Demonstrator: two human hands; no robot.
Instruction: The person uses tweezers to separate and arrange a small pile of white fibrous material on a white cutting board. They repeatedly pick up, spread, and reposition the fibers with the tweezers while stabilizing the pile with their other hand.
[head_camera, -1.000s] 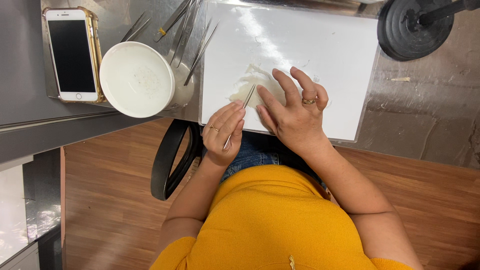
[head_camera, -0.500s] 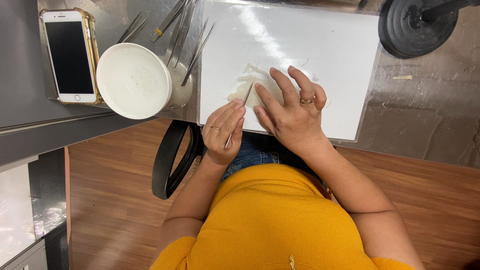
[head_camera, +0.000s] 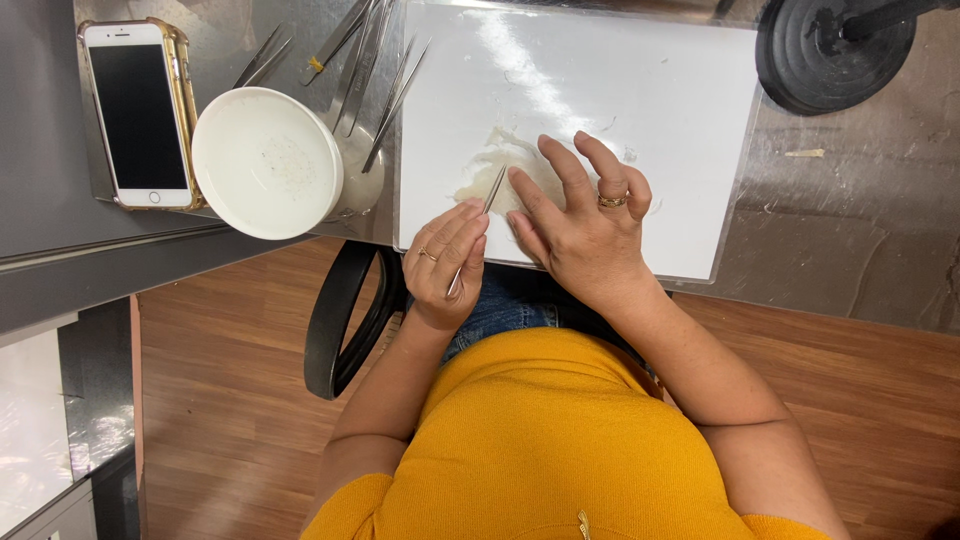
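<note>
Two hands work over one white sheet (head_camera: 640, 90) on the grey table (head_camera: 850, 230). The left hand (head_camera: 445, 262) pinches a thin pair of tweezers (head_camera: 480, 215), tips touching one pale stringy lump (head_camera: 500, 165) on the sheet. The right hand (head_camera: 580, 220) lies flat on that lump, fingers spread, gripping nothing. Leftward sit one white bowl (head_camera: 265, 160), several spare tweezers (head_camera: 370, 60) and one phone (head_camera: 140, 112).

white bowl (head_camera: 266, 162), yellow shirt (head_camera: 560, 440), black disc (head_camera: 832, 52)
</note>
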